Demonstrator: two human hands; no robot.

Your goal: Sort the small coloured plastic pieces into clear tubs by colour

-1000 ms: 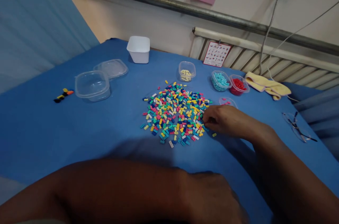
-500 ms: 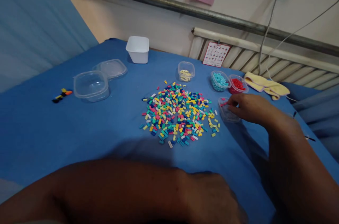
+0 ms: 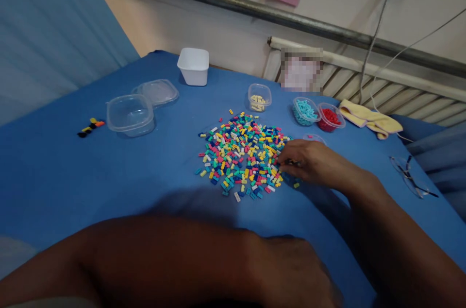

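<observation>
- Head view: the brick pile (image 3: pixel 242 147), colours mixed, lies spread mid-way across the blue cloth (image 3: pixel 163 167).
- The right hand (image 3: pixel 309 162) bends over the pile's right edge, thumb and fingers narrowly apart; whether they pinch a brick, I cannot tell.
- The left hand (image 3: pixel 296 271) is at the bottom of the view, fingers hidden, so its grip cannot be told.
- Beyond the pile stand 3 clear tubs: the cream-brick tub (image 3: pixel 252 97), the turquoise-brick tub (image 3: pixel 299 118) and the red-brick tub (image 3: pixel 326 127).

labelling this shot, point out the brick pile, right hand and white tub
Brick pile (image 3: pixel 236 146): head view, near its middle
Right hand (image 3: pixel 312 160): head view, its back
White tub (image 3: pixel 195 77): head view, front wall
</observation>
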